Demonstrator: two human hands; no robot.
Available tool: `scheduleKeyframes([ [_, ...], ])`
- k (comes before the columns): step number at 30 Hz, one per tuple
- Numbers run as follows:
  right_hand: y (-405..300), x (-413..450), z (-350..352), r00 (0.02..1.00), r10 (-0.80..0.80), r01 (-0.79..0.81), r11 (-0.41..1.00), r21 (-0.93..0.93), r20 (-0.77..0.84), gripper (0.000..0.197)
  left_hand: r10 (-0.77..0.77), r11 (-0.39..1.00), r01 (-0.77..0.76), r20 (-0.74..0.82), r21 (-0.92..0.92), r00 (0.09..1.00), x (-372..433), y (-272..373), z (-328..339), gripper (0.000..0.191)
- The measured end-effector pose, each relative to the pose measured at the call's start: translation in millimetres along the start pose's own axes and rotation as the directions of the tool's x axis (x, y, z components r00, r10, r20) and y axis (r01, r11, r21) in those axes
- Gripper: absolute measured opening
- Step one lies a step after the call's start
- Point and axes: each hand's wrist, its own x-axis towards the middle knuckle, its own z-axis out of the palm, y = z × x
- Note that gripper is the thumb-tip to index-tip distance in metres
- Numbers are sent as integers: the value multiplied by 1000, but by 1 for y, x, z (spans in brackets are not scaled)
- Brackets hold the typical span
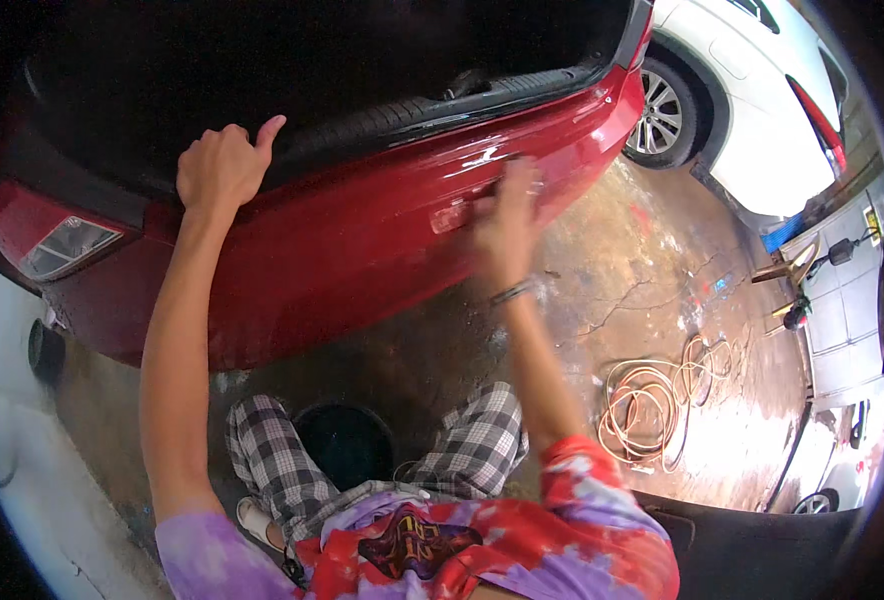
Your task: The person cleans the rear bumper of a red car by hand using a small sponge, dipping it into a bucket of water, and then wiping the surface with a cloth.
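A red car's rear bumper [322, 262] spans the view in front of me, below a dark open boot with a black ribbed sill [389, 120]. My left hand [223, 166] rests at the boot's edge, thumb out, fingers folded over and partly hidden; nothing shows in it. My right hand [513, 217], blurred, is at the bumper's outer face, a dark band on its wrist. Whether it holds something cannot be told. A tail lamp [70, 244] sits left of my left hand.
A dark bucket [344, 442] stands between my knees. A coiled orange hose [640, 409] lies on the wet, cracked concrete floor [599, 285] to the right. A white car [749, 97] stands at upper right. A pale wall [14, 442] runs along the left.
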Motion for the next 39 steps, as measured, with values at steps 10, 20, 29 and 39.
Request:
scheduleKeyframes([
  [10,38,37,-44,968,-177,175,984,31,175,49,23,999,-24,-47,-22,999,-6,11,2,79],
  [20,-75,-9,-16,870,-407,377,913,156,280,56,19,999,-24,-126,-37,992,-2,9,7,79],
  [29,43,37,-24,949,-283,267,955,126,138,57,-10,994,20,-99,103,995,2,17,3,75],
  [39,161,127,-42,973,-106,150,966,-212,207,49,41,994,-28,-118,109,992,10,45,-1,67],
])
